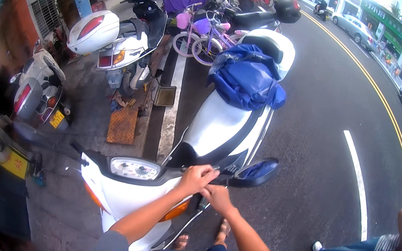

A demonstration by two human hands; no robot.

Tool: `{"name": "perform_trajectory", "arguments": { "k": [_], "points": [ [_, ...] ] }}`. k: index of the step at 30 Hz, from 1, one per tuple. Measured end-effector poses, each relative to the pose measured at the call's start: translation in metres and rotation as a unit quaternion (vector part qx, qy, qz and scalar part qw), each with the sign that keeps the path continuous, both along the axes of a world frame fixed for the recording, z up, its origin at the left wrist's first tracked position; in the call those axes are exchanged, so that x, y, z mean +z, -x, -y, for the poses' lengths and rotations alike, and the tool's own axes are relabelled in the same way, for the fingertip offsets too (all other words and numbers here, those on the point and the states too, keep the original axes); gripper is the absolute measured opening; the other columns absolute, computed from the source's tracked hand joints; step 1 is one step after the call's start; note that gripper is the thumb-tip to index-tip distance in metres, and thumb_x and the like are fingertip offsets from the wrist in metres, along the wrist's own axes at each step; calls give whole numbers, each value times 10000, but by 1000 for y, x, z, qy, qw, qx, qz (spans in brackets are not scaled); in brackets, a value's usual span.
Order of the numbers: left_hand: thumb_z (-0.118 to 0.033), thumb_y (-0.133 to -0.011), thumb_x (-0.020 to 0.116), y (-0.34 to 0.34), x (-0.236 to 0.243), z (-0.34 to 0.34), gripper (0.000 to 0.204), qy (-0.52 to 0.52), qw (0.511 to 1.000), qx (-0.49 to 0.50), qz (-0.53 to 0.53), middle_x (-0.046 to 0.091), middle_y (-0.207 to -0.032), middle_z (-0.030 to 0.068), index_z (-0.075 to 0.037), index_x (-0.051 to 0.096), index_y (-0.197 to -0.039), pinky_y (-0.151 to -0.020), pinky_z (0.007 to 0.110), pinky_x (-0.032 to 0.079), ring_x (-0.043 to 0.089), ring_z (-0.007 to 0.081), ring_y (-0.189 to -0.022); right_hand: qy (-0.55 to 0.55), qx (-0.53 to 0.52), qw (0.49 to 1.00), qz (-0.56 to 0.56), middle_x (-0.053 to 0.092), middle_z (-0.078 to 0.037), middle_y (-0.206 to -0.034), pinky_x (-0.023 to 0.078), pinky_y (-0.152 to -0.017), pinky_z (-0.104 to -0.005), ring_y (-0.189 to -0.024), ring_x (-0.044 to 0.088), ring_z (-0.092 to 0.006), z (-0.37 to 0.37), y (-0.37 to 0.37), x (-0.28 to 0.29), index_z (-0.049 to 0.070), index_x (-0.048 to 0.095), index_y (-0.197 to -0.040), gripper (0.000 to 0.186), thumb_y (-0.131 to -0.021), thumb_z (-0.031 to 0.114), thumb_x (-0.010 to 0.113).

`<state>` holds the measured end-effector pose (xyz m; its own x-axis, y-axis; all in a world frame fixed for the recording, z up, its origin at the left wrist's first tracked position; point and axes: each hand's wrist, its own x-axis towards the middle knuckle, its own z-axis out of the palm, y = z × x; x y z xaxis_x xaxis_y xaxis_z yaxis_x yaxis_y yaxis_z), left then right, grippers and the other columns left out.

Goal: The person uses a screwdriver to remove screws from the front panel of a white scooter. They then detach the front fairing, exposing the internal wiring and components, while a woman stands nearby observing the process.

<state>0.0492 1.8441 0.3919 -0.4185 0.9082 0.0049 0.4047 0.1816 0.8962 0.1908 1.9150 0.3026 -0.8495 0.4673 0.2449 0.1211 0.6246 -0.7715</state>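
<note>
left forearm: slants forward, rightward | left hand: fingers curled, back upward | right forearm: slants forward, leftward | right hand: knuckles bent, close against left hand, nearer the body | both hands' fingertips: too small to read

Tight at the handlebar, open roadside.
The mirror stood just right of the fingers, the instrument panel to their left; past the mirror, the road left room to pass.
</note>
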Motion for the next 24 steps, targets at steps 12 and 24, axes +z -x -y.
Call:
{"name": "perform_trajectory", "arguments": {
  "k": [12, 24],
  "points": [
    [-336, -771, 845, 9, 7, 3, 457, -11, 991, -89, -99, 734, -813, 90, -69, 709, -1117, -726, 343, 559, 739, 226, -778, 314, 234, 920, 29, 621, -71, -1209, 496, -936, -297, -1133, 602, -169, -25, 10, -70, 67, 621, -1277, 329, -1026, 261, 532],
    [-420, -828, 794, 9, -8, 3, 420, -74, 992, -61, -82, 754, -888, 129, -44, 734, -1006, -782, 352, 572, 761, 262, -898, -119, -48, 990, -66, 680, -80, -704, 537, -580, -389, -672, 700, -248, -10, 28, -56, 102, 664, -664, 48, -663, 67, 697]
  ]
}}
